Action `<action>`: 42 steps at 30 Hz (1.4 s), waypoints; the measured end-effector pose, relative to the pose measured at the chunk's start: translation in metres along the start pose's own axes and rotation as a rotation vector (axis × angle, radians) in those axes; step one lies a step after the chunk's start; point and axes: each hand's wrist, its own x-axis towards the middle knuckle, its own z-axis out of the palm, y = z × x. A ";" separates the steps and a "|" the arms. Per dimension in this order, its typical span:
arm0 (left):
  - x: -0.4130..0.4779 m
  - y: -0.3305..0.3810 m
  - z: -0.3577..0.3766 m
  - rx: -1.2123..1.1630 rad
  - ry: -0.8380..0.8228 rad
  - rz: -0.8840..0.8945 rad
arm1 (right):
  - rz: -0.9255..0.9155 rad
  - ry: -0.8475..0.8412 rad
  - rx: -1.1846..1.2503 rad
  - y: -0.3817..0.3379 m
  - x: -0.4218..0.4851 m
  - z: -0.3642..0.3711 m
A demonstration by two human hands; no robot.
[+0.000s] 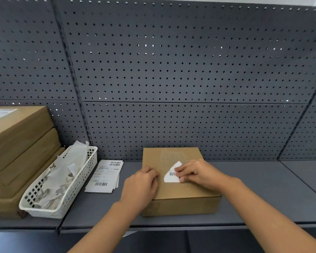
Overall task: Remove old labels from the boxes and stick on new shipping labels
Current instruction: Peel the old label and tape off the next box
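- Grey pegboard (171, 70) behind the bench (263, 189); box (181, 190) sits mid-bench.
- My right hand (195, 172) pinches its half-peeled old label (170, 177); left hand (140, 181) rests curled on the lid, can't tell its grip.
- White basket (75, 189) holds label scraps (62, 172), fresh labels (104, 178) just beside it.

You face a dark grey perforated metal back panel (171, 70) behind the grey metal shelf (281, 179). A white slotted plastic basket (75, 190) sits at that shelf's left.
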 end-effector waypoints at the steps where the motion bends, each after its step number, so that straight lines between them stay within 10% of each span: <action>1: 0.002 -0.001 -0.002 0.002 -0.012 0.008 | -0.004 -0.012 -0.009 0.000 0.002 -0.001; 22: 0.001 0.011 -0.001 0.156 0.008 0.004 | -0.157 0.329 -0.437 -0.006 -0.011 0.034; 31: 0.002 0.011 -0.005 0.156 -0.025 0.003 | 0.110 -0.002 0.314 -0.019 -0.012 0.001; 42: 0.005 0.012 -0.003 0.246 0.005 0.090 | 0.010 0.010 -0.168 -0.027 0.001 0.017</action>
